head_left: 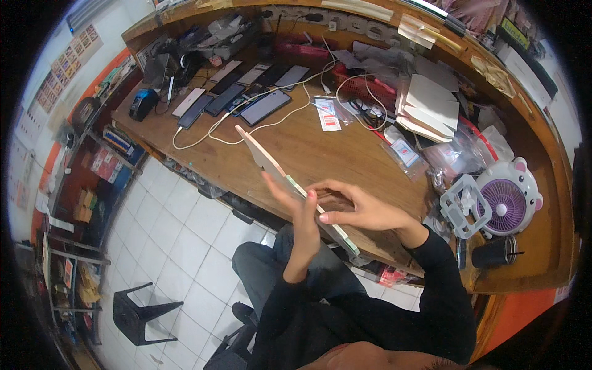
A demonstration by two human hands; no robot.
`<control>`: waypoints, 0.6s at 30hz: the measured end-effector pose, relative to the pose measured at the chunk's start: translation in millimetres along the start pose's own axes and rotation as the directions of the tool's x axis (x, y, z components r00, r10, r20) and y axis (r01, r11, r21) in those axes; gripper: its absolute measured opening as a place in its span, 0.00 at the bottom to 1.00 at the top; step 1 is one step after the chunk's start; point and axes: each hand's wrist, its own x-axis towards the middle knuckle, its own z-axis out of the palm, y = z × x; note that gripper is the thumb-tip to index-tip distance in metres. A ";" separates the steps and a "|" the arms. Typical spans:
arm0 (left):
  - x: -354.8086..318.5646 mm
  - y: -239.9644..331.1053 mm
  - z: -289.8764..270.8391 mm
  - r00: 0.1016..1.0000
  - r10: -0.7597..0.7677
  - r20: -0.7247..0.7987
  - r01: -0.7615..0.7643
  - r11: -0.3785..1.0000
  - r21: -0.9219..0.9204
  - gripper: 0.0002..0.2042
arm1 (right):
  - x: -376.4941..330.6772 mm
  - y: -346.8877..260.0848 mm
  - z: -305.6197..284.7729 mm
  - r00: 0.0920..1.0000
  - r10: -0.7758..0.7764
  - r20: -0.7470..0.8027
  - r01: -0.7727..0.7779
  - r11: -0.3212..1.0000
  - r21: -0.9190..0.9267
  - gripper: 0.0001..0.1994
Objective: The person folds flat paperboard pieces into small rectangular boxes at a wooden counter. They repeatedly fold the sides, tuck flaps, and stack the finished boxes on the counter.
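In front of my lap, at the desk's front edge, a long thin flat panel [284,177] is held up at a slant. It is pale pink toward its far end and whitish green toward the near end. It shows almost edge-on, so I cannot tell what kind of thing it is. My left hand [300,225] grips it around the middle, its fingers partly behind it. My right hand [367,208] comes in from the right with thumb and fingers apart, the tips at the panel's face and edge.
Several phones [265,108] lie on the wooden desk [277,145] with white cables [216,131] among them. At right are stacked papers [428,108], plastic packets [404,151], a grey stand [459,200], a purple-and-white fan [509,196] and a dark cup [491,253]. A black stool [129,313] stands on the tiles.
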 end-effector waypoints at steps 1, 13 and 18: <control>-0.6 1.4 -4.2 0.995 -0.054 0.081 0.061 0.995 -0.084 0.41 | 0.9 -1.3 1.1 1.000 0.004 0.008 -0.004 1.000 -0.005 0.31; 4.5 23.3 -20.1 0.959 -0.157 0.235 0.172 0.984 -0.044 0.42 | 2.0 0.7 -10.9 0.993 0.067 0.093 -0.080 0.987 0.138 0.32; 4.3 21.2 -18.9 0.957 -0.181 0.226 0.200 0.978 -0.061 0.43 | 2.9 2.1 -13.4 0.993 0.059 0.097 -0.073 0.987 0.143 0.32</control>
